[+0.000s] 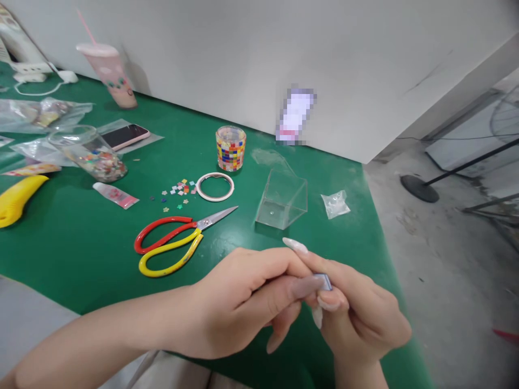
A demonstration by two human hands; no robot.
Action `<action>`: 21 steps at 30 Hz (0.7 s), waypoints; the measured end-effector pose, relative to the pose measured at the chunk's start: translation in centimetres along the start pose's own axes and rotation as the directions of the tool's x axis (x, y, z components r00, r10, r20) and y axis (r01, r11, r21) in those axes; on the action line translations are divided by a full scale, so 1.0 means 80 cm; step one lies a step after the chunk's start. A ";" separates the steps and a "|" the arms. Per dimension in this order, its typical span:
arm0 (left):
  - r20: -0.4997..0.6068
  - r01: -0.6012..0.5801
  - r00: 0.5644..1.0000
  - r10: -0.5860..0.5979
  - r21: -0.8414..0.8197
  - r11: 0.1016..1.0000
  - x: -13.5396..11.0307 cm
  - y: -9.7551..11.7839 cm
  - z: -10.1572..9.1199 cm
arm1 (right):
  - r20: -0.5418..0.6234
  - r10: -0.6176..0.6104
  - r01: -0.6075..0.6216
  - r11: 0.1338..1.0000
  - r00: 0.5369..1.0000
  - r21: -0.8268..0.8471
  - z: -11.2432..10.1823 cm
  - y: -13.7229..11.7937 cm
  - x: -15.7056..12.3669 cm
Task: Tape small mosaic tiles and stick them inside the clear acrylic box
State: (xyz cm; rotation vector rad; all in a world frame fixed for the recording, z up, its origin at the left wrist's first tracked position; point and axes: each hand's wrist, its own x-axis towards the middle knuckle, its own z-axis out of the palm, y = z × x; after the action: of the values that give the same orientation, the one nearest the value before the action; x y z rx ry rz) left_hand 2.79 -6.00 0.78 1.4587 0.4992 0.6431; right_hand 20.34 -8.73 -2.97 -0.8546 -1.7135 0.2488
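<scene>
A piece (325, 281), pinched by left hand (243, 300) and right hand (365, 308), could be dropped toward six o'clock if squeezed loosely.

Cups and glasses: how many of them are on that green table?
3: the tall pink cup at the back left, the clear glass nearer on the left, and the multicoloured glass near the middle. The cluttered left edge might hide another.

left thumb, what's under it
The left hand has its thumb partly over a small white-and-blue piece; one end shows past the nail, among the right hand's fingers. The rest is covered by fingers, so its full shape can't be told.
</scene>
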 end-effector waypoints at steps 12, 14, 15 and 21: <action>-0.001 -0.030 1.000 0.030 -0.121 0.992 0.002 -0.002 0.002 | -0.004 0.046 -0.046 0.998 0.999 0.049 -0.001 -0.001 0.002; -0.013 -0.025 1.000 0.023 -0.102 0.995 0.002 -0.002 0.002 | 0.006 0.037 -0.038 0.998 0.999 0.044 -0.003 -0.001 0.003; -0.016 -0.021 1.000 0.019 -0.097 0.995 0.002 -0.001 0.002 | 0.012 0.033 -0.033 0.999 0.999 0.040 -0.004 -0.001 0.004; 0.009 0.002 1.000 -0.001 -0.101 0.995 0.002 -0.001 0.002 | 0.018 0.054 -0.055 0.997 0.998 0.062 -0.004 -0.002 0.002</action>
State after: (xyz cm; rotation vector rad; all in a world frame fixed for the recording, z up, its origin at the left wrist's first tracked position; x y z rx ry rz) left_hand 2.99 -6.00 0.75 1.3649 0.4539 0.6511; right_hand 20.53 -8.81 -2.62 -0.8562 -1.6908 0.3450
